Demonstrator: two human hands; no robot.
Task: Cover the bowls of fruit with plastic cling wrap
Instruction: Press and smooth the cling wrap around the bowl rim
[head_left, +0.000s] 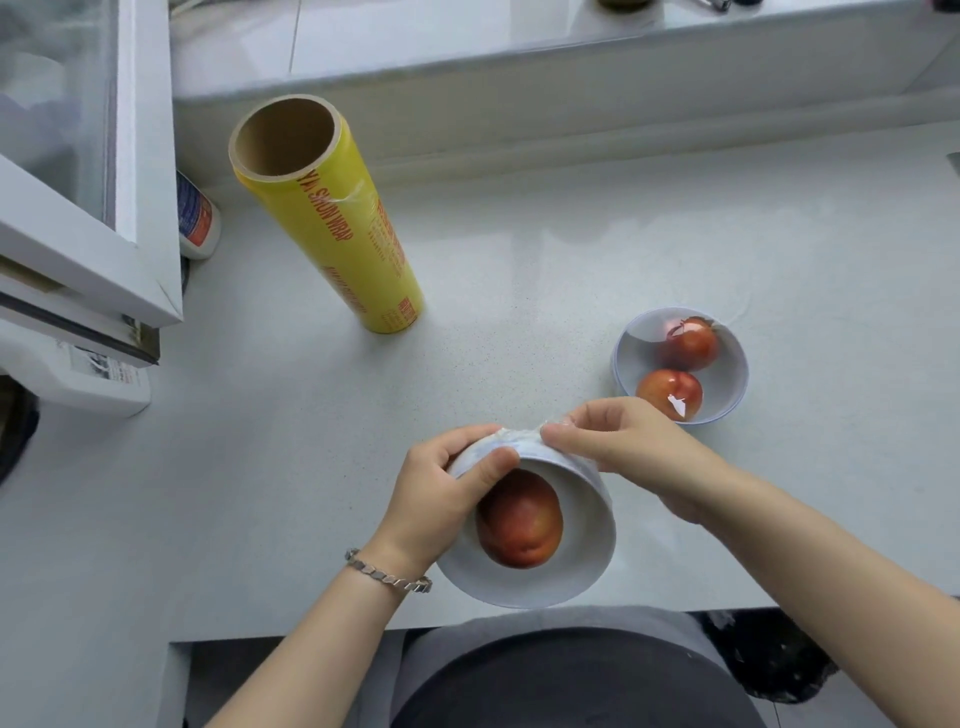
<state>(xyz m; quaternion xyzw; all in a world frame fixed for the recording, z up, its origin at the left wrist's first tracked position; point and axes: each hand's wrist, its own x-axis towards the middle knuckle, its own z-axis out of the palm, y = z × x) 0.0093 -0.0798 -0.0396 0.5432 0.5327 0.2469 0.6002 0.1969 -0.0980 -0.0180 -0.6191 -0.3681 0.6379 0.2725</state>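
Observation:
A white bowl (582, 551) holding one red fruit (519, 519) is tilted toward me near the counter's front edge. Clear cling wrap (511, 439) lies stretched over its mouth and bunched on its far side. My left hand (447, 493) grips the bowl's left rim, thumb pressing the wrap. My right hand (623, 441) pinches the bunched wrap on the bowl's outside. A second white bowl (727, 384) with two red fruits stands upright to the right, with shiny film over its top. The yellow cling wrap roll (332, 223) stands upright at the back left.
A white cabinet door (88, 208) stands open at the left, with a small bottle (197, 218) behind it. A raised ledge (519, 78) runs along the back of the white counter (519, 270). The counter's front edge is just below the tilted bowl.

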